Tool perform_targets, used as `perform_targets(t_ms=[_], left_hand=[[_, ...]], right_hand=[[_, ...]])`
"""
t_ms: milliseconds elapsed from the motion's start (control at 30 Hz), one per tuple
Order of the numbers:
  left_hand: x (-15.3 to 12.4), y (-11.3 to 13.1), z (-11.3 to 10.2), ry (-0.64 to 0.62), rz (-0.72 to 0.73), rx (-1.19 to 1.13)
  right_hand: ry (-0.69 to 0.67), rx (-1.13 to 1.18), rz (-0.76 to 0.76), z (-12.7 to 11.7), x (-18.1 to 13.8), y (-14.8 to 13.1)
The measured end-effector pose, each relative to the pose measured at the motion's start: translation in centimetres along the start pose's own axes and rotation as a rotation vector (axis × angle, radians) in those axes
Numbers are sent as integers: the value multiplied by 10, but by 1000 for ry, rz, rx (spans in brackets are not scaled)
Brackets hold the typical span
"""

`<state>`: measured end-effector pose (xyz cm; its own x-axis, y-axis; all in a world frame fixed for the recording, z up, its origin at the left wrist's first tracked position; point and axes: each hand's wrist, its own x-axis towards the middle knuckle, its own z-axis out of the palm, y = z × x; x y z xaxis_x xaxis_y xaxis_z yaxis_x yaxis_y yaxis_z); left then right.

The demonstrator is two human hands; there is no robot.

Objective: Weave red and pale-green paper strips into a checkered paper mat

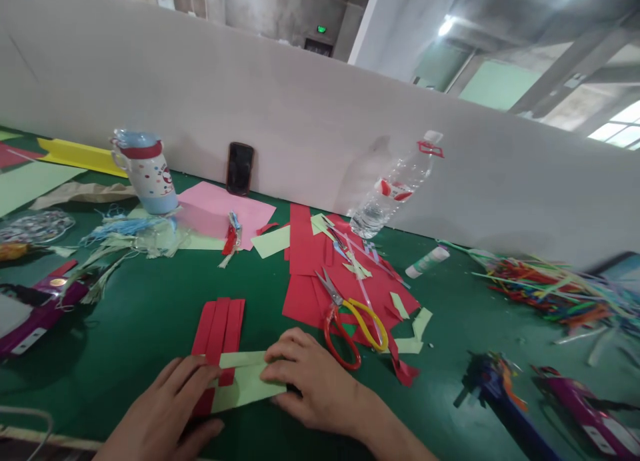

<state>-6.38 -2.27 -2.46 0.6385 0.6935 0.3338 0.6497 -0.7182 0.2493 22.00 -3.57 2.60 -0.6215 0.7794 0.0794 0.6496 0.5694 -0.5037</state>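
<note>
My left hand [167, 408] lies flat on several red paper strips [220, 328] at the near edge of the green table [140, 321], fingers stretched toward a light green paper strip [245, 381] that crosses the red ones. My right hand [313, 381] presses down on the right end of that green strip, fingers bent flat over it. Neither hand lifts anything off the table.
Scissors with red and yellow handles [350, 321] lie on red paper sheets [320, 268] right of my hands. Further back stand a cup with a blue lid [147, 171], a phone [240, 168] against the white wall, a plastic water bottle [395, 188], a glue stick [427, 261]. Coloured strips [550, 291] pile at right.
</note>
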Motion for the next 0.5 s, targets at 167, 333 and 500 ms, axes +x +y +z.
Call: perform_targets(t_ms=[167, 333, 500], left_hand=[[7, 4, -4, -165, -100, -82], [14, 9, -9, -233, -131, -162], [15, 9, -10, -215, -110, -149]], right_hand=[[110, 74, -50, -2, 13, -5], [192, 124, -17, -8, 27, -16], [283, 135, 11, -6, 35, -19]])
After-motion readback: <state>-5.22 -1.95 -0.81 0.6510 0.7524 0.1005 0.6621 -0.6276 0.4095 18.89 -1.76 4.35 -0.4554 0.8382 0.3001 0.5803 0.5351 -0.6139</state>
